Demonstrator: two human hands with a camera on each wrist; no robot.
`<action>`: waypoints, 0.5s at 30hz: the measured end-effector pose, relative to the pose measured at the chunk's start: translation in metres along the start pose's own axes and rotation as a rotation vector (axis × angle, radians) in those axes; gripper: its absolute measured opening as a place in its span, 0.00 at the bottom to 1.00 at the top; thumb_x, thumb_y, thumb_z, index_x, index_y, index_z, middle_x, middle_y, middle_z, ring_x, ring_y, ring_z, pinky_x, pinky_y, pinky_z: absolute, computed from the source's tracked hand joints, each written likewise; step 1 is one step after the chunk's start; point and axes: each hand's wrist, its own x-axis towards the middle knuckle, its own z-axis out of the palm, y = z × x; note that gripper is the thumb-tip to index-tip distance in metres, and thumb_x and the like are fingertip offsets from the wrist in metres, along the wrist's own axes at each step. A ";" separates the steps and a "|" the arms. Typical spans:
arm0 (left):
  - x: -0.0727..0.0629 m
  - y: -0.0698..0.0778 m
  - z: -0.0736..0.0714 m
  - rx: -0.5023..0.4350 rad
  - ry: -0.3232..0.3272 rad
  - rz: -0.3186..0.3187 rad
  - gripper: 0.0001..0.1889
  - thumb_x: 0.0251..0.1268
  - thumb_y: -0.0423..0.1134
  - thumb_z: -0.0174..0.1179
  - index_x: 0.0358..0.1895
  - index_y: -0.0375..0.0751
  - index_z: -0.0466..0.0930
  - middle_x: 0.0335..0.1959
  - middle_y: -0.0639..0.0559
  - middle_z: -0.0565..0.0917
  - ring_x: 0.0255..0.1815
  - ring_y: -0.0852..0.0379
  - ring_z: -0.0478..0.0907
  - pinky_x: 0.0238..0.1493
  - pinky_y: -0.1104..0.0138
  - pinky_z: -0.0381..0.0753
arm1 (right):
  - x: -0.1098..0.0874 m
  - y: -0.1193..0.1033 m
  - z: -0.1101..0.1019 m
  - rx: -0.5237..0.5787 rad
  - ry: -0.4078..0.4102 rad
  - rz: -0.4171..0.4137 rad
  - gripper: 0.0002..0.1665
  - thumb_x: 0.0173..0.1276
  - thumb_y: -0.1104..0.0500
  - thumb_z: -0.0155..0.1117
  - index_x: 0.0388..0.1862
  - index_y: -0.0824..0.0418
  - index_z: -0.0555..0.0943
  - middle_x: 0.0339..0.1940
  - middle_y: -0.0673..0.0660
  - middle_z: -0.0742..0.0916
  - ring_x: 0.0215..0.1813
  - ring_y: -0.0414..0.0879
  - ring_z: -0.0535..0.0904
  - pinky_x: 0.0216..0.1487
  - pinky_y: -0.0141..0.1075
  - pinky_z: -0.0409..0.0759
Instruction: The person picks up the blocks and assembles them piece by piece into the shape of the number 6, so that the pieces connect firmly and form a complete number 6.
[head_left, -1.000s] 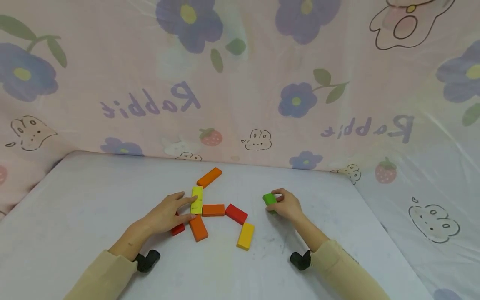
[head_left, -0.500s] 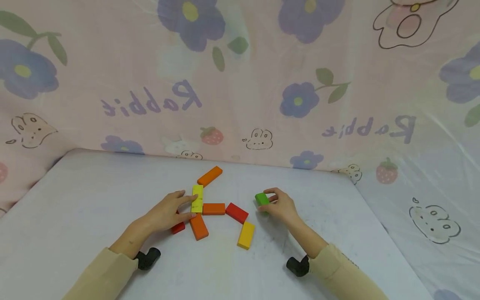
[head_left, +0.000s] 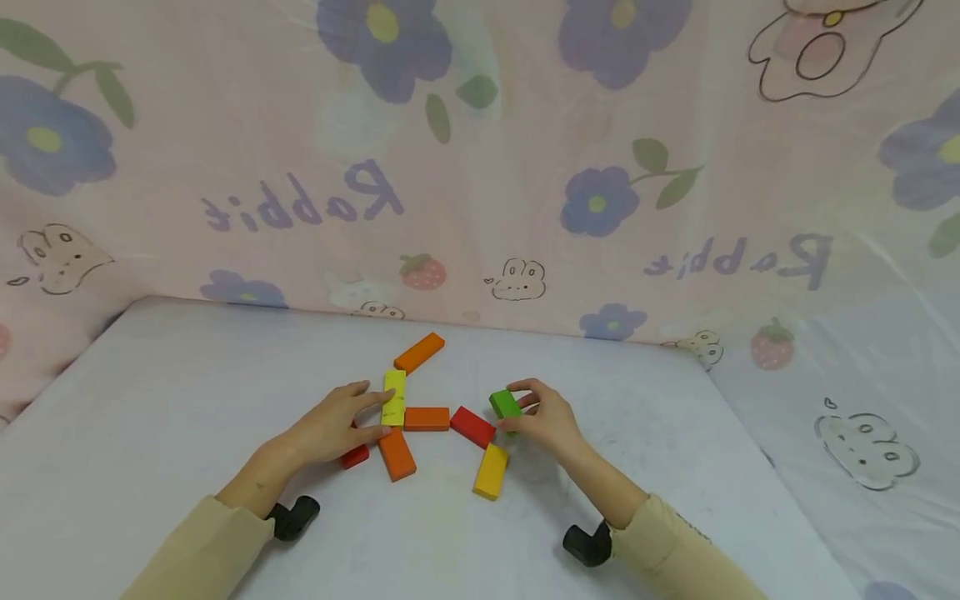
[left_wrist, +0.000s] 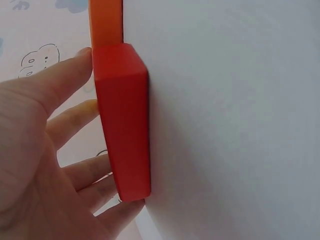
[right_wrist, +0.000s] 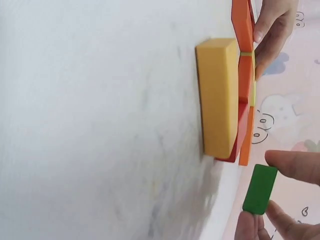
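My right hand [head_left: 551, 421] pinches a green block [head_left: 506, 404] between thumb and fingers, just right of a red block [head_left: 472, 427]. In the right wrist view the green block [right_wrist: 260, 189] shows its end face between the fingertips. My left hand [head_left: 333, 425] rests its index finger and thumb on a light yellow block [head_left: 393, 398], fingers loosely extended. Touching that block are an orange block [head_left: 427, 419] on its right, a slanted orange block [head_left: 397, 454] below and another orange block [head_left: 420, 353] above. Another red block [left_wrist: 125, 130] lies under the left palm, partly hidden in the head view.
A deep yellow block [head_left: 491, 472] slants down from the red block's right end. All the blocks lie on a white tabletop [head_left: 637, 400]. Behind it hangs a printed curtain [head_left: 480, 192] with flowers and rabbits, meeting the table's back edge.
My right hand has moved left with the green block, bringing it close to the red block's right end. My left hand and the laid blocks have stayed in place.
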 end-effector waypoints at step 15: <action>-0.001 0.001 -0.002 -0.011 -0.007 -0.004 0.31 0.64 0.50 0.60 0.68 0.44 0.69 0.70 0.27 0.60 0.69 0.28 0.57 0.64 0.36 0.61 | -0.013 -0.009 0.014 0.026 -0.082 -0.060 0.29 0.50 0.60 0.76 0.53 0.56 0.79 0.41 0.56 0.83 0.38 0.46 0.76 0.40 0.35 0.79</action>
